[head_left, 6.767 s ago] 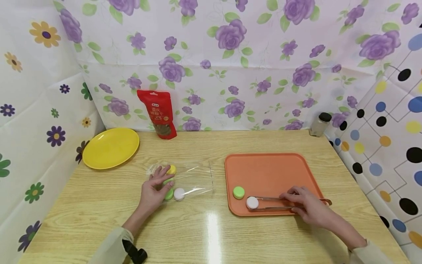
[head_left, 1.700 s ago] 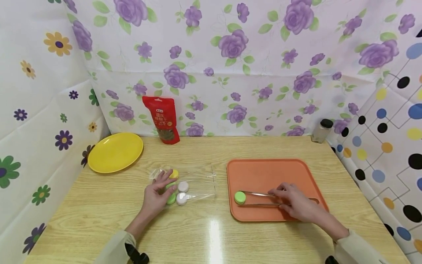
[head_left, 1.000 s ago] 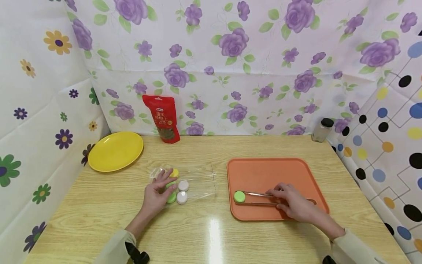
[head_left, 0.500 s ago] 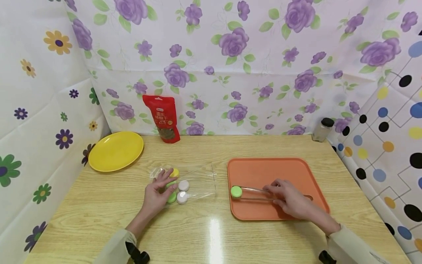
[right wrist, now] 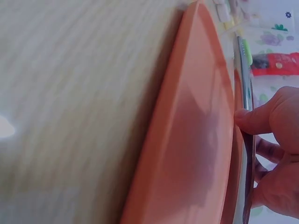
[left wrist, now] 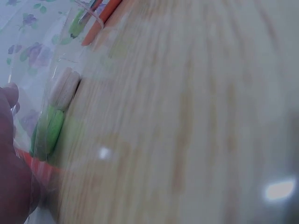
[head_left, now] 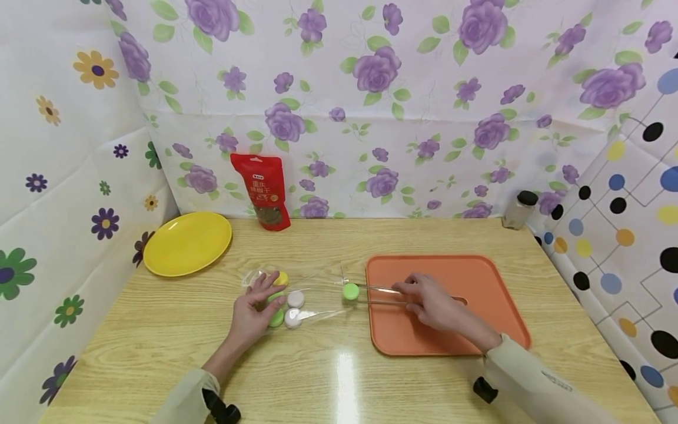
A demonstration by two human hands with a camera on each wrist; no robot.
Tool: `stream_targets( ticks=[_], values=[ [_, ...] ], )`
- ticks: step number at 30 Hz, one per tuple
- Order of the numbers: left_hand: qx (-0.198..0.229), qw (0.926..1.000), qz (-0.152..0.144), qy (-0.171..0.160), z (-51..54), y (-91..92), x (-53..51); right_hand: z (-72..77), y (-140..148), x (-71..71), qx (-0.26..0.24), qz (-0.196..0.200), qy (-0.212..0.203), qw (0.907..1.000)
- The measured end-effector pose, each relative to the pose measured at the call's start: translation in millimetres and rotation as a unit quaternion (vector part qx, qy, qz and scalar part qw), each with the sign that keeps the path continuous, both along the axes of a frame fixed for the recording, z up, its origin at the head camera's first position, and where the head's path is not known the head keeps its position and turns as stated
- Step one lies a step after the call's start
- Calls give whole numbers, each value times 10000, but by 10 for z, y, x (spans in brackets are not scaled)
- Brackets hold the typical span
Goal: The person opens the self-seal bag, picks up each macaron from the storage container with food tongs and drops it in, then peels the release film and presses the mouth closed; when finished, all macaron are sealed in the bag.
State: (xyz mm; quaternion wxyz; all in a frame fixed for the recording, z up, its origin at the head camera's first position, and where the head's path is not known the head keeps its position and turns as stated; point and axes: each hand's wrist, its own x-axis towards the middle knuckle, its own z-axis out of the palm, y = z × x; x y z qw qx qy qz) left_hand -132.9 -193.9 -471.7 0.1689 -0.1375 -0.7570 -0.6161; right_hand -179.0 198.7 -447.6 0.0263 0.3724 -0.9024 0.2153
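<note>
- The green macaron [head_left: 351, 291] sits between the tips of the metal tongs [head_left: 380, 288], at the right end of the clear plastic bag [head_left: 320, 281]; whether it is inside the film or above it, I cannot tell.
- The right hand [head_left: 436, 306] grips the tongs over the tray, thumb on one arm, fingers on the other. Good handling likely calls for an even, light squeeze: too hard could crack the shell, too loose could let it roll.
- Keeping the tips level and centred on the bag's end should avoid snagging the film.
- The left hand [head_left: 254, 309] rests at the bag's other end, fingers bent; I cannot tell if they pinch the film. Steadiness there should help stop the bag sliding.
- Inside lie two white macarons [head_left: 295, 299], a yellow macaron [head_left: 281, 278] and green ones partly hidden by fingers.
- The orange tray [head_left: 477, 282] is just right of the bag.
</note>
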Motion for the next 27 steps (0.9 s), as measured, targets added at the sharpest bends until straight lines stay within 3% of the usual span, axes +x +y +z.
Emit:
stream_targets(
  ticks=[7, 18, 23, 27],
  values=[
    [-45, 10000, 27, -1, 2, -5, 3, 33, -303, -117, 76, 77, -151, 9998],
    [-120, 9999, 35, 3, 6, -4, 3, 34, -714, -267, 157, 325, 64, 9993],
    [-91, 9999, 24, 116, -122, -31, -65, -9, -841, -348, 246, 364, 216, 9988],
    [-63, 9999, 38, 119, -264, -71, -127, -40, -907, -386, 272, 361, 92, 9989]
  ],
)
